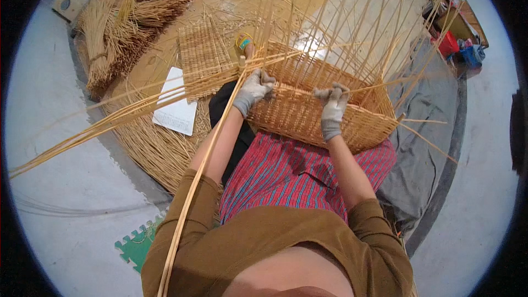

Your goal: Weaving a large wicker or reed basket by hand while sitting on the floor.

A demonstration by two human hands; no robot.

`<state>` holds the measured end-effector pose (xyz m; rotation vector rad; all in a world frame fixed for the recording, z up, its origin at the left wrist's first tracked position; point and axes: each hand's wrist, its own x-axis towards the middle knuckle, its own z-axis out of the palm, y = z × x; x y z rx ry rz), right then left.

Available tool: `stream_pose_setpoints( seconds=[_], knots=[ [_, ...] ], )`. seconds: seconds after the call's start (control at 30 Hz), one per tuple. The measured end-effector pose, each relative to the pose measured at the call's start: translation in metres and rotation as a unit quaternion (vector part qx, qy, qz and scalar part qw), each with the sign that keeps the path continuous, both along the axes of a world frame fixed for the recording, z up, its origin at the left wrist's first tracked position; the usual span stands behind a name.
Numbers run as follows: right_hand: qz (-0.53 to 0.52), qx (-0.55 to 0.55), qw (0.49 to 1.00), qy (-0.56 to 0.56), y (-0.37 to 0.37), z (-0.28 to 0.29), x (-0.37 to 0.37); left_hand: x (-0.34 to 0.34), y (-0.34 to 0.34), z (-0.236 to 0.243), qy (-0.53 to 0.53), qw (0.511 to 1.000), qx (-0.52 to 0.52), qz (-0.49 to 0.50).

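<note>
A half-woven wicker basket [297,109] rests tilted on my lap, its near wall facing me. Tall loose stakes rise from its far side, and long strands stick out at the left and right corners. My left hand [254,91], in a pale work glove, has its fingers closed over the near rim close to the left corner. Farther right along that rim, my gloved right hand [333,107] grips with curled fingers; what lies under its fingertips is partly hidden. A bundle of long wicker strands [137,105] runs left from the corner beside my left hand.
Bundled wicker rods [104,44] lie at the far left. A woven panel [203,49] and a printed white sheet [177,111] lie left of the basket, above more loose rods [159,151]. Grey cloth [421,132] covers the floor at right. Beyond stands a cluttered shelf [462,19].
</note>
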<state>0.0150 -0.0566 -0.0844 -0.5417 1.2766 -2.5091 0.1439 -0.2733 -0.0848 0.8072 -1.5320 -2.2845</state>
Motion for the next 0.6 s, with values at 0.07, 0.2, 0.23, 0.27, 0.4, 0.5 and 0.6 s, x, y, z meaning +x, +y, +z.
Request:
stream_pose_setpoints(
  seconds=[0.07, 0.2, 0.23, 0.27, 0.4, 0.5, 0.6],
  knots=[
    [-0.084, 0.058, 0.995, -0.020, -0.004, 0.028, 0.006, 0.003, 0.018, 0.031, -0.072, 0.988, -0.138, -0.013],
    [-0.022, 0.148, 0.985, -0.085, -0.015, 0.045, 0.072, 0.001, 0.019, 0.036, -0.295, 0.893, -0.321, 0.110],
    [-0.030, 0.159, 0.983, -0.081, 0.001, 0.037, 0.055, -0.006, 0.027, 0.041, -0.295, 0.888, -0.337, 0.106],
    [-0.033, 0.107, 0.989, -0.096, 0.016, 0.025, 0.024, -0.011, 0.038, 0.044, -0.296, 0.882, -0.352, 0.101],
    [-0.082, 0.201, 0.976, -0.031, 0.054, 0.021, -0.014, -0.020, 0.003, -0.021, -0.061, 0.917, -0.270, 0.288],
    [-0.071, 0.157, 0.970, -0.174, 0.059, 0.029, 0.011, -0.039, 0.057, 0.012, -0.154, 0.881, -0.447, -0.007],
    [-0.023, 0.300, 0.951, -0.069, 0.039, 0.051, -0.020, -0.046, 0.058, 0.031, -0.230, 0.875, -0.343, -0.252]
  ],
)
